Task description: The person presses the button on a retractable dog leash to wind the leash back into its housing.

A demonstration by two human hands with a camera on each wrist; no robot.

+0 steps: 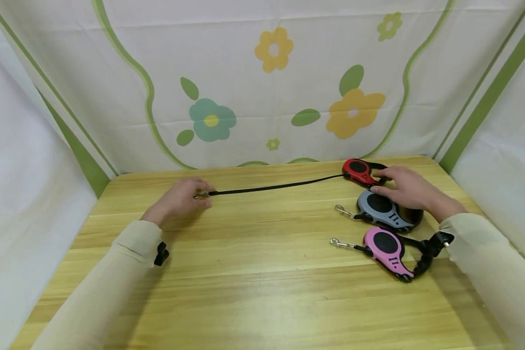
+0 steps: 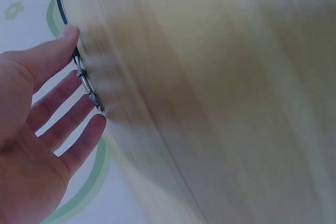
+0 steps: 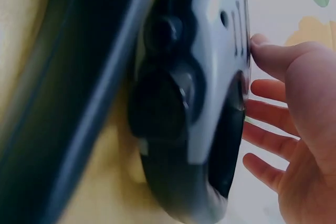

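Observation:
A red retractable dog leash [image 1: 357, 168] lies at the back right, its black cord [image 1: 271, 187] drawn out leftward across the table. At the cord's end is a metal clip [image 2: 86, 85], and my left hand [image 1: 184, 195] is spread around it, thumb and fingers apart; whether they touch it is unclear. My right hand [image 1: 404, 187] is beside the red leash's handle, fingers extended and apart in the right wrist view. Its thumb lies over the edge of a grey retractable leash [image 1: 382, 210]. Nearer stands a pink retractable leash [image 1: 384, 248].
The grey leash's clip [image 1: 344, 211] and the pink leash's clip [image 1: 341, 243] point left on the wooden table [image 1: 245, 282]. A white cloth [image 1: 253, 97] with printed flowers rises behind the table, and white cloth also hangs at both sides.

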